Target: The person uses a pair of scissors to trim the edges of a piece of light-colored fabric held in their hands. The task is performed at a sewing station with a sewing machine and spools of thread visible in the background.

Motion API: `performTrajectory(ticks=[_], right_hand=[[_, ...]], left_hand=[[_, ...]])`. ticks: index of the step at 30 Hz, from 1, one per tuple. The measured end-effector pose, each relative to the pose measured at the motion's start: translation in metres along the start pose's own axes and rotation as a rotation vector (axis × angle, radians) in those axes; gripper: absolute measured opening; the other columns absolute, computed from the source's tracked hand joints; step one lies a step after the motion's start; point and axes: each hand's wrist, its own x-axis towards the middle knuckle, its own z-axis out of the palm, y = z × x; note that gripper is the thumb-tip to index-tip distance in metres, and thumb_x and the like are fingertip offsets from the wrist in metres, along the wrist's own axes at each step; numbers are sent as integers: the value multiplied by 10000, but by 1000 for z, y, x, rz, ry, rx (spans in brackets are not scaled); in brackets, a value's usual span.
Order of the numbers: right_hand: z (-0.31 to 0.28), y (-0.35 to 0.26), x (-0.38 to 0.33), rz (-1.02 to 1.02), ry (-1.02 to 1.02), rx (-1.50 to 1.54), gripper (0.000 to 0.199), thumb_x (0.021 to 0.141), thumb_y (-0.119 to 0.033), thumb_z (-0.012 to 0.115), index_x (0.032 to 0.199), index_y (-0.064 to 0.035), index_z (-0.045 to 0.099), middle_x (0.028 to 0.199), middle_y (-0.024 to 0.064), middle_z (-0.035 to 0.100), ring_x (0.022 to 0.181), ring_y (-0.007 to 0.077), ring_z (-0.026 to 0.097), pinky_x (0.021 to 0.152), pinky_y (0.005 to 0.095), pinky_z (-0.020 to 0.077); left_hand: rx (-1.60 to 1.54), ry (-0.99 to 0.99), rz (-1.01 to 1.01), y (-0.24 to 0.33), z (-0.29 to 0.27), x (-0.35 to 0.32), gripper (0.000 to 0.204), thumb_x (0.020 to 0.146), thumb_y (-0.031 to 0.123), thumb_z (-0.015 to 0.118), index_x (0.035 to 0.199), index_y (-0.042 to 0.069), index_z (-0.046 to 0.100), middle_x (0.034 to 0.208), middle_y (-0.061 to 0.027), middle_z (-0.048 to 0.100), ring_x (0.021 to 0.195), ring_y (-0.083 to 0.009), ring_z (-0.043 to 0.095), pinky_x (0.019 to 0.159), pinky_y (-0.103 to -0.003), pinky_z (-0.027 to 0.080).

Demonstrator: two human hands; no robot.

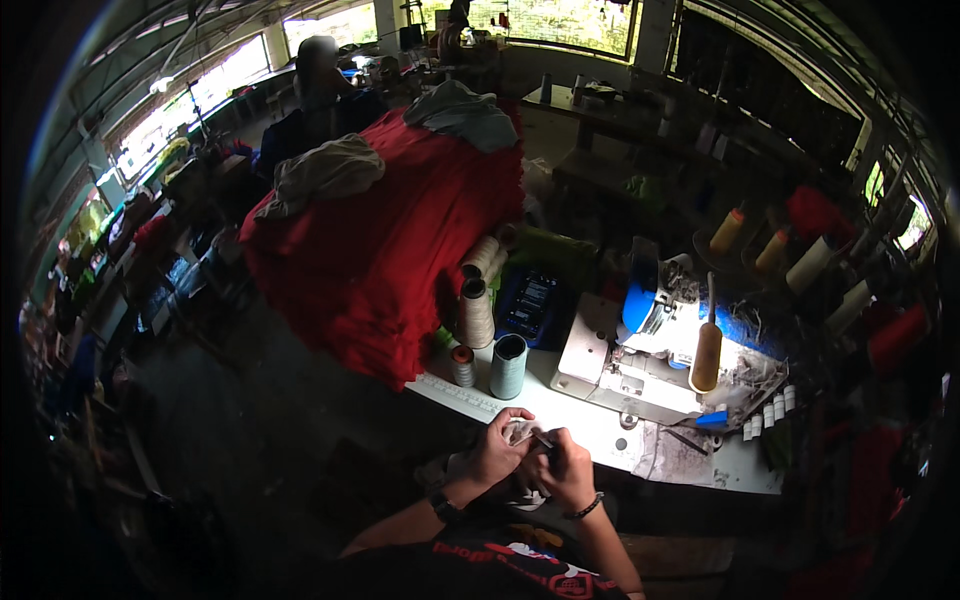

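My left hand (500,452) is closed on a bunched piece of pale cloth (521,432), held just off the front edge of the sewing table (570,418). Close beside it, my right hand (568,473) grips a small dark tool with a narrow metal tip (543,438); its exact kind is unclear. The tip meets the cloth. More pale fabric hangs below the hands. Beyond them stands a sewing machine (583,350) with a blue cover, lit by a bright lamp. A teal thread cone (509,366) and a smaller grey spool (462,367) stand upright nearest my left hand.
A big heap of red fabric (390,230) fills the left side behind the cones. A phone (528,305) with a lit screen lies behind the teal cone. A ruler strip (455,391) runs along the table edge. Another person (318,90) is at the far left.
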Motion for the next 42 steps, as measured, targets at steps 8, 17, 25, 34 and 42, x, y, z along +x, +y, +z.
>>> performTrajectory(ticks=[8,17,25,34,42], right_hand=[[-13,56,-4,464,7,-145,204,778,-84,638,938,-4,539,712,189,600,622,333,620,573,379,486],[-16,26,0,732,-419,910,287,958,-331,540,996,-52,597,614,-85,413,504,13,343,442,192,261],[-12,10,-10,435,-304,792,175,819,-23,559,971,6,641,753,-16,591,677,57,510,623,223,435],[-28,12,0,554,-168,608,149,882,-167,641,866,-19,628,737,1,621,689,55,550,621,221,454],[-27,4,6,673,199,915,144,955,-166,505,1017,-42,539,681,-26,484,507,37,399,445,177,321]], left_hand=[[-69,-38,-134,20,-7,1,332,818,73,715,1110,25,563,944,-44,624,872,-86,590,767,-225,492],[-11,-285,-66,34,-8,2,244,931,196,594,1086,9,615,951,-45,663,866,-77,600,769,-229,487],[591,-203,175,52,-34,11,112,894,110,617,949,17,646,851,-79,698,788,-152,677,673,-280,524],[-140,-69,-349,35,-25,5,68,924,103,571,915,49,611,821,46,579,748,-36,534,684,-190,437],[-531,84,-370,18,15,27,218,946,144,550,1102,9,620,997,-35,635,910,-100,583,847,-238,451]])
